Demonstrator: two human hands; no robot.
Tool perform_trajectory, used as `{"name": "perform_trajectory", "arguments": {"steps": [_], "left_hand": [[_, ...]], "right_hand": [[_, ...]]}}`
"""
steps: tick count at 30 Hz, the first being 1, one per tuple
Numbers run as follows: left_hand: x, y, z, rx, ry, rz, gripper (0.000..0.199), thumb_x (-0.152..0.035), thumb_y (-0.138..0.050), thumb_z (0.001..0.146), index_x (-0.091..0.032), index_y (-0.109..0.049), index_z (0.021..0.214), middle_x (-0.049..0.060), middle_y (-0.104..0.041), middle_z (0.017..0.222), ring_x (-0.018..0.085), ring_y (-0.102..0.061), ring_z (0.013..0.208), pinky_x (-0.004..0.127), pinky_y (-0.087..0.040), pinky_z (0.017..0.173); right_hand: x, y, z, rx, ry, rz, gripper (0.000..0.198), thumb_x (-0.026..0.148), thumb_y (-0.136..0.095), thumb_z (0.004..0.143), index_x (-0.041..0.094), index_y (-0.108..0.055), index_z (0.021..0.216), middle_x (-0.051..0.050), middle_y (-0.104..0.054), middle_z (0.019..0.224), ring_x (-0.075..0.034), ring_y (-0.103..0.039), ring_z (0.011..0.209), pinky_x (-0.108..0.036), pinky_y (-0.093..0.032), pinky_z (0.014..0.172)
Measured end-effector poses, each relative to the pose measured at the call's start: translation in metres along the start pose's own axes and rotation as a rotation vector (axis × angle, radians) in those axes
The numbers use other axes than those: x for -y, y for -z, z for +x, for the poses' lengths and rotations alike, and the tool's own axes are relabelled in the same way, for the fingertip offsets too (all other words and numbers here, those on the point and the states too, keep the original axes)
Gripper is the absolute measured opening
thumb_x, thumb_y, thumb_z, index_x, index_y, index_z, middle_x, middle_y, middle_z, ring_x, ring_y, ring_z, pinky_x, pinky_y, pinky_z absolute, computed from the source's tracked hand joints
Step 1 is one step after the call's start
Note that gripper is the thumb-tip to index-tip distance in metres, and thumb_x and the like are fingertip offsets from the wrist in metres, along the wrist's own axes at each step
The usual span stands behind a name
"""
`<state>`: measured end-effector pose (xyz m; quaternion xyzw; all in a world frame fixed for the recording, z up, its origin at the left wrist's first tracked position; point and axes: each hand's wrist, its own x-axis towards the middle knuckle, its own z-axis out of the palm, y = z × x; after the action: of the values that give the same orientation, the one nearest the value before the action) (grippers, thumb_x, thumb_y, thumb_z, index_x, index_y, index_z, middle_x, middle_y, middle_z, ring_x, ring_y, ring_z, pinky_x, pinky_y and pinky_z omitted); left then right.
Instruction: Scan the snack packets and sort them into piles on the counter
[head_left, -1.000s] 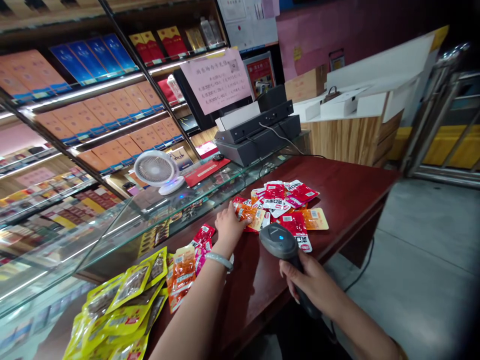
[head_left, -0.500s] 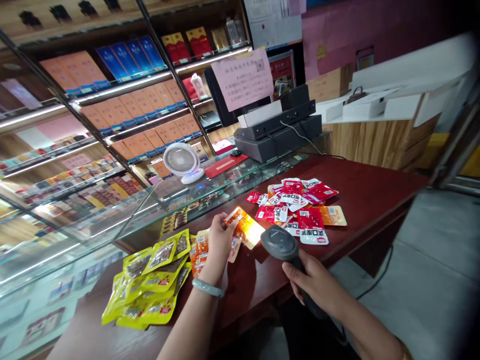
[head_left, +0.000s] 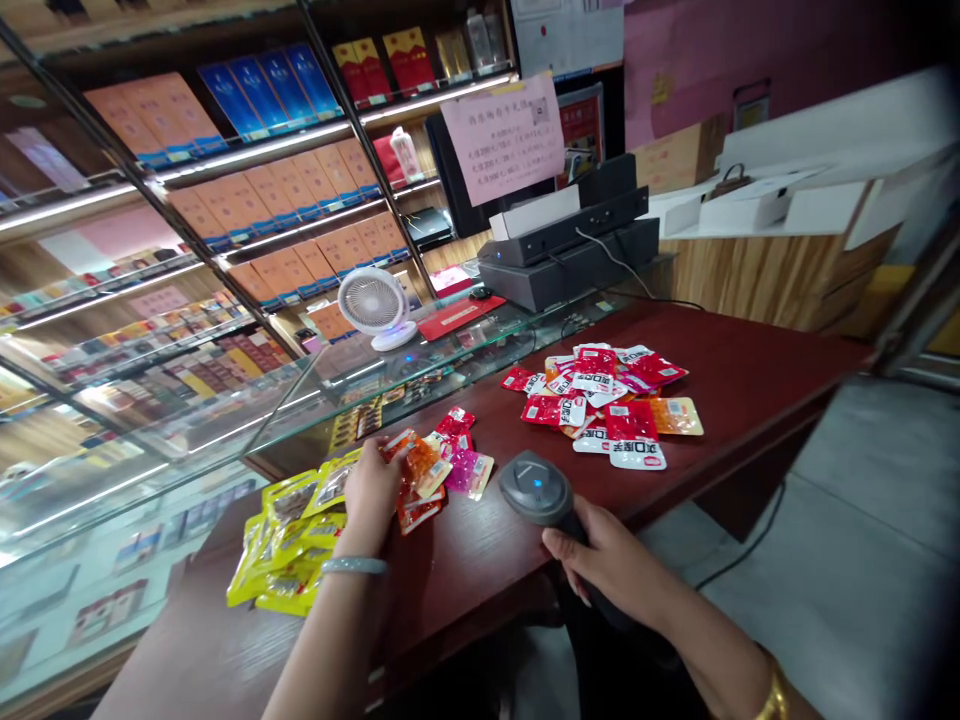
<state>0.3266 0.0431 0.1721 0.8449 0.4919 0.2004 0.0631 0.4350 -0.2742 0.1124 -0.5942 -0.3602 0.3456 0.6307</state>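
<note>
Clamping the dark-grey plastic scanner (head_left: 535, 489), head slanting away-left over the red-brown table's (head_left: 465, 565) edge, my right fingers (head_left: 564, 547) half-hide its handle; I can't tell whether my left fingers (head_left: 387, 466) grip a shiny orange packet (head_left: 427, 468).

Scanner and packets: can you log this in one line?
left hand: touching orange packet | right hand: gripping scanner | yellow packets: beside left hand | red-and-white packets: on table, beyond scanner

bags (head_left: 292, 540) on table (head_left: 465, 560), left | packet pile (head_left: 596, 385) on table, right | scanner (head_left: 534, 485) before packet pile | fan (head_left: 373, 300) on glass counter (head_left: 345, 375), behind bags | shelves (head_left: 255, 156) behind fan
</note>
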Motion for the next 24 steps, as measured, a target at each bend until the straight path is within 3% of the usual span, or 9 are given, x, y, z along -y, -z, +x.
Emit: {"name": "perform_trajectory", "arguments": {"steps": [4, 8, 13, 17, 20, 24], "left_hand": [[-0.001, -0.007, -0.001, -0.048, -0.076, 0.17, 0.053, -0.045, -0.056, 0.086, -0.016, -0.053, 0.13, 0.019, -0.064, 0.127, 0.035, -0.056, 0.122, 0.044, -0.042, 0.099], [-0.038, -0.021, -0.007, -0.113, -0.206, 0.173, 0.049, -0.044, -0.06, 0.085, -0.02, -0.058, 0.128, 0.015, -0.06, 0.134, 0.033, -0.051, 0.128, 0.045, -0.036, 0.108], [-0.113, -0.045, -0.015, 0.1, -0.434, 0.043, 0.041, -0.053, -0.051, 0.091, -0.021, -0.071, 0.109, 0.01, -0.072, 0.114, 0.026, -0.062, 0.112, 0.035, -0.044, 0.099], [-0.163, -0.069, -0.016, 0.241, -0.428, 0.13, 0.055, -0.059, -0.037, 0.096, -0.018, -0.074, 0.103, 0.016, -0.073, 0.111, 0.029, -0.065, 0.108, 0.036, -0.047, 0.089], [-0.182, -0.082, -0.012, 0.319, -0.37, 0.197, 0.054, -0.055, -0.036, 0.097, -0.016, -0.073, 0.105, 0.02, -0.071, 0.116, 0.032, -0.064, 0.111, 0.038, -0.047, 0.088], [-0.186, -0.085, -0.009, 0.409, -0.311, 0.061, 0.036, -0.046, -0.045, 0.095, -0.022, -0.07, 0.105, 0.012, -0.073, 0.113, 0.027, -0.067, 0.103, 0.033, -0.047, 0.081]], "right_hand": [[-0.001, 0.003, 0.003, 0.003, 0.01, 0.018, 0.044, 0.059, -0.06, 0.09, 0.019, -0.053, 0.107, 0.009, -0.049, 0.055, -0.01, -0.05, 0.039, -0.02, -0.04, 0.04], [-0.002, 0.012, 0.005, -0.006, 0.005, 0.016, 0.042, 0.058, -0.059, 0.091, 0.02, -0.053, 0.106, 0.009, -0.049, 0.051, -0.01, -0.049, 0.039, -0.02, -0.039, 0.04], [-0.002, 0.028, 0.006, -0.051, -0.011, 0.008, 0.042, 0.058, -0.058, 0.091, 0.019, -0.053, 0.104, 0.009, -0.05, 0.05, -0.011, -0.05, 0.04, -0.022, -0.042, 0.042], [-0.002, 0.039, 0.003, -0.09, -0.025, 0.012, 0.043, 0.058, -0.059, 0.09, 0.019, -0.051, 0.108, 0.009, -0.051, 0.052, -0.012, -0.051, 0.041, -0.023, -0.043, 0.042], [-0.001, 0.045, 0.001, -0.117, -0.039, 0.005, 0.045, 0.058, -0.058, 0.09, 0.019, -0.051, 0.111, 0.009, -0.051, 0.052, -0.012, -0.051, 0.041, -0.023, -0.043, 0.042], [0.002, 0.053, -0.001, -0.141, -0.033, 0.014, 0.047, 0.058, -0.057, 0.09, 0.019, -0.049, 0.114, 0.009, -0.05, 0.052, -0.012, -0.05, 0.04, -0.023, -0.043, 0.042]]}}
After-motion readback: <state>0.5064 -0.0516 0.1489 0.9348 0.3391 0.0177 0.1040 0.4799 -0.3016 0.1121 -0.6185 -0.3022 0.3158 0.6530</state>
